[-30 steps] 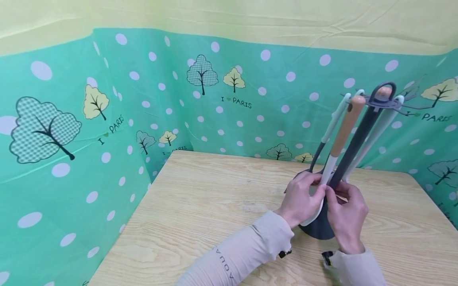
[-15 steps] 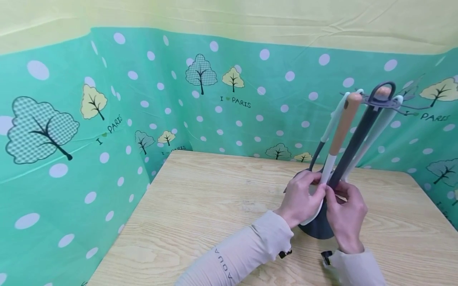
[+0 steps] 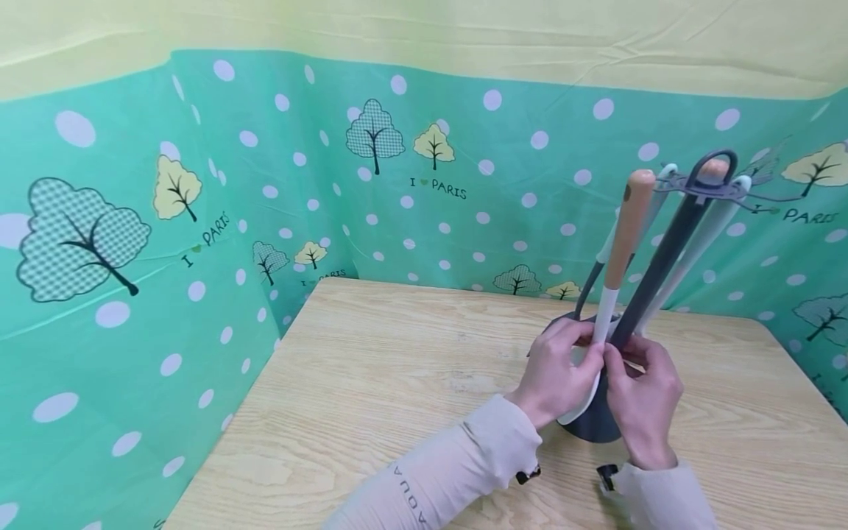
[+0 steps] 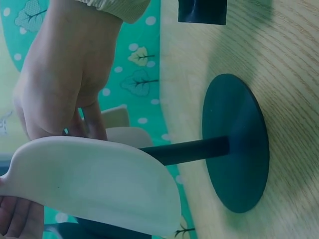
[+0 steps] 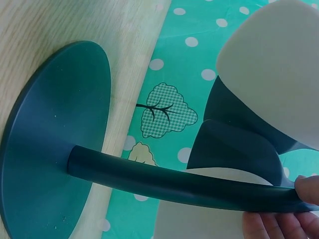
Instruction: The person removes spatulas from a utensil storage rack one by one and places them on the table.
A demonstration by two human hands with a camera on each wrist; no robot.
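My left hand [image 3: 559, 372] pinches a white spatula [image 3: 606, 309] by the neck just above its head; its wooden handle [image 3: 628, 235] leans up beside the rack. Its broad head [image 4: 94, 181] fills much of the left wrist view. With my right hand [image 3: 644, 397] I grip the dark post [image 3: 662, 269] of a utensil stand, thumb and fingers on either side in the right wrist view. The stand's round base [image 5: 57, 139] sits on the table. Several utensils hang from the hooked rack [image 3: 718, 191] on top, including one with a pale green handle [image 3: 709, 228].
The wood-grain table [image 3: 371, 383] stretches left of the stand. A green dotted curtain [image 3: 457, 221] with printed trees hangs behind the table and along its left side. Dark utensil heads [image 5: 232, 149] hang behind the post, close to my hands.
The top of the spatula's wooden handle has swung left, away from the rack's center, and now overlaps the pale green handle behind it. Both hands stay in nearly the same place.
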